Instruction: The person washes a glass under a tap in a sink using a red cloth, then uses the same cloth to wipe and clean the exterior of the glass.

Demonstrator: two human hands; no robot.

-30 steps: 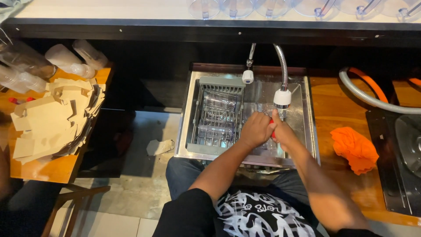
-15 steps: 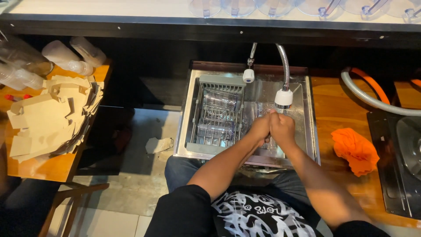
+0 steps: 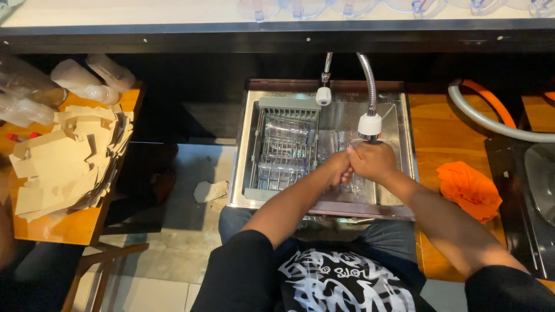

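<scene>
Since a second ago our left hand and right hand closed together under the spray head; grip contents indiscernible. Risk: splashing beyond sink.

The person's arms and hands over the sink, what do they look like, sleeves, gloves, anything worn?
Both hands, left hand and right hand, are bare, with no gloves; no rings, watch or bands can be made out. The forearms are uncovered up to short black sleeves near the elbows. The sleeves belong to a black T-shirt with a white graffiti-style print on its front.
</scene>
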